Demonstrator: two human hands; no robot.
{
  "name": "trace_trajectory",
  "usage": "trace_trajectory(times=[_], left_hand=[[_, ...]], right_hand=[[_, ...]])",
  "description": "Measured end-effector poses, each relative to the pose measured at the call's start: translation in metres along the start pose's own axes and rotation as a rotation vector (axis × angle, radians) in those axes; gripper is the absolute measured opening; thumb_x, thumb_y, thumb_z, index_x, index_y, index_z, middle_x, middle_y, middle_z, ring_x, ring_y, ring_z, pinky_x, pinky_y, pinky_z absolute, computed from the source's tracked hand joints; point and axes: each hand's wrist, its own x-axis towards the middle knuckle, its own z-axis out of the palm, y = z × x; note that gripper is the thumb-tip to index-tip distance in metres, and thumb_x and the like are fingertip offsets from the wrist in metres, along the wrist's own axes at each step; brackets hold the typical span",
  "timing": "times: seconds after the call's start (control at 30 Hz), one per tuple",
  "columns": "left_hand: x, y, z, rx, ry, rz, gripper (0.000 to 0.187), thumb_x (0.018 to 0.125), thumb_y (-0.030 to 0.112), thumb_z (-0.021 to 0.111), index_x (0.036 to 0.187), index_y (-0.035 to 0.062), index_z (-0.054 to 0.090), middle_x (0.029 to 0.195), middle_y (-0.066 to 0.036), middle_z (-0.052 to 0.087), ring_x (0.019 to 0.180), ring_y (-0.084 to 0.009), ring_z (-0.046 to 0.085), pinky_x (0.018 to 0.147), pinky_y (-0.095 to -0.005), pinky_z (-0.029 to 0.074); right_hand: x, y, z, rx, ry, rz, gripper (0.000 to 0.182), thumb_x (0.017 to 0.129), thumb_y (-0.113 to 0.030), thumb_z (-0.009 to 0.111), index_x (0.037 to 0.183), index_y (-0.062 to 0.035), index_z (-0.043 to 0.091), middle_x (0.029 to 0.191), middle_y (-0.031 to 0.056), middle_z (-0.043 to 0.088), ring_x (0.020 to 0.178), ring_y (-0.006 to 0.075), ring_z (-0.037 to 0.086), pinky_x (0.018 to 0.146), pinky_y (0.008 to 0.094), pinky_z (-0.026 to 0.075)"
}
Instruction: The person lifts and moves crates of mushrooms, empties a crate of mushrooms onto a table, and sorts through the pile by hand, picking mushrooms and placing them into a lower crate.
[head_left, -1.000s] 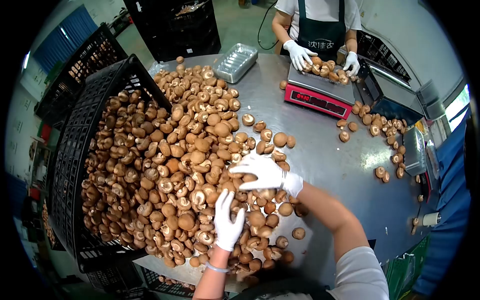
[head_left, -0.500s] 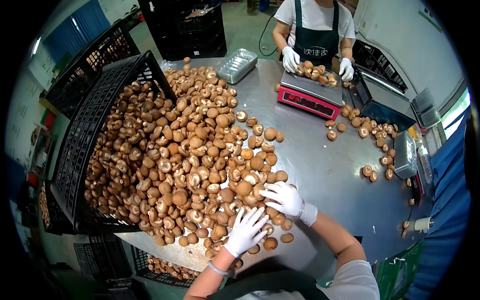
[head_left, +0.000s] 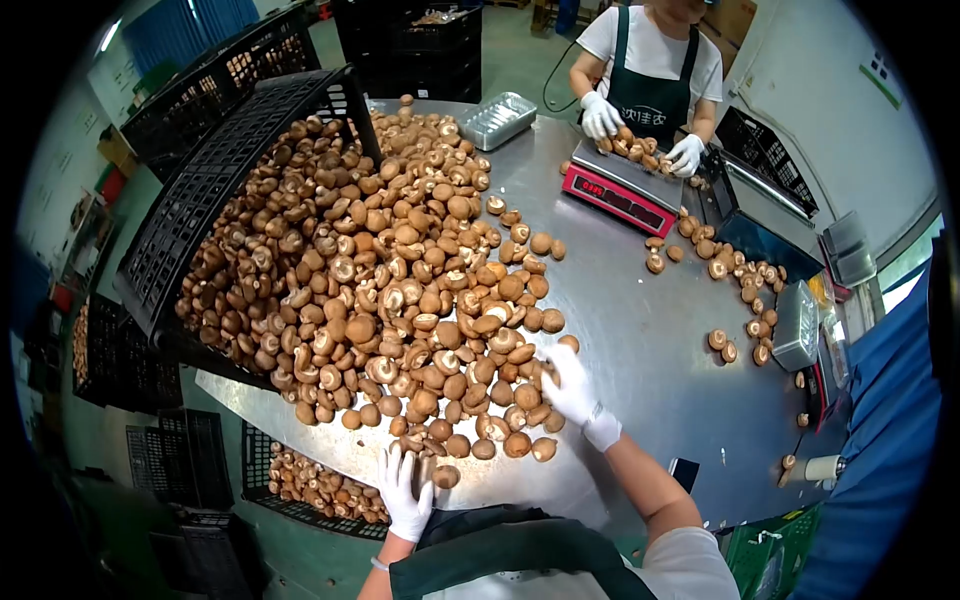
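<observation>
A large pile of brown mushrooms point(head_left: 400, 290) spills from a tipped black crate point(head_left: 215, 190) onto the metal table point(head_left: 620, 400). At the pile's near edge is my left hand point(head_left: 405, 495), white-gloved, its fingers apart and their tips beside a few mushrooms. Farther right, my right hand point(head_left: 570, 387), also gloved, touches the pile's right edge; its fingers are blurred, and whether they hold a mushroom cannot be made out.
Across the table a co-worker point(head_left: 650, 85) has both gloved hands at mushrooms on a red scale point(head_left: 620, 195). Clear plastic trays point(head_left: 497, 121) lie at the back and right point(head_left: 796, 325). Loose mushrooms point(head_left: 740, 270) lie on the right. A crate of mushrooms point(head_left: 320, 490) stands below the table's left edge.
My left hand has moved left and toward the table's near edge, away from my right hand. My right hand has shifted slightly. The view has turned a little. The co-worker's hands are closer around the mushrooms.
</observation>
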Motion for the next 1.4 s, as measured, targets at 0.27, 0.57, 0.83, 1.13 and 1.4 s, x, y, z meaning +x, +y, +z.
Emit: trace_trajectory(times=[0.27,0.57,0.83,1.13,1.4], left_hand=[[-0.022,-0.008,0.030,0.270,-0.251,-0.057,0.067,0.079,0.039,0.065,0.134,0.0072,0.044,0.139,-0.017,0.040,0.130,-0.0417,0.030,0.106,-0.0554,0.021],[-0.013,0.002,0.004,0.150,-0.107,-0.045,0.054,0.074,0.033,0.070,0.120,0.0083,0.057,0.128,-0.013,0.051,0.120,-0.0326,0.044,0.099,-0.0452,0.032],[0.062,0.043,0.003,-0.697,-0.071,-0.294,0.033,0.086,0.011,0.060,0.117,0.0013,0.057,0.117,-0.015,0.060,0.106,-0.0273,0.058,0.092,-0.0348,0.045],[0.071,0.023,0.031,-2.159,-0.303,-0.886,0.042,0.100,0.029,0.038,0.135,0.0050,0.037,0.126,-0.019,0.051,0.106,-0.0276,0.059,0.081,-0.0342,0.056],[0.059,0.007,0.001,-1.828,-0.273,-0.913,0.032,0.098,0.029,0.044,0.095,0.0006,0.059,0.103,-0.015,0.062,0.093,-0.0227,0.062,0.084,-0.0364,0.051]], right_hand=[[0.058,0.016,0.031,-0.426,-0.214,0.066,0.030,0.075,-0.036,0.067,0.093,-0.0118,0.062,0.085,0.0100,0.060,0.082,0.0298,0.061,0.068,0.0427,0.049],[0.075,-0.013,0.010,-0.081,0.028,-0.001,0.032,0.076,-0.022,0.068,0.107,-0.0120,0.064,0.104,0.0103,0.063,0.095,0.0277,0.060,0.082,0.0374,0.049],[0.089,-0.021,0.053,-0.231,-0.083,-0.082,0.044,0.070,-0.028,0.074,0.111,-0.0170,0.062,0.127,0.0137,0.050,0.108,0.0319,0.055,0.087,0.0393,0.049],[0.020,-0.080,0.023,0.104,-0.253,-0.015,0.043,0.077,-0.030,0.071,0.114,-0.0097,0.062,0.134,0.0165,0.045,0.121,0.0344,0.047,0.098,0.0403,0.042],[0.043,-0.040,0.074,-0.424,-0.227,-0.168,0.045,0.074,-0.043,0.071,0.097,-0.0060,0.062,0.130,0.0204,0.045,0.111,0.0372,0.048,0.090,0.0413,0.045]])
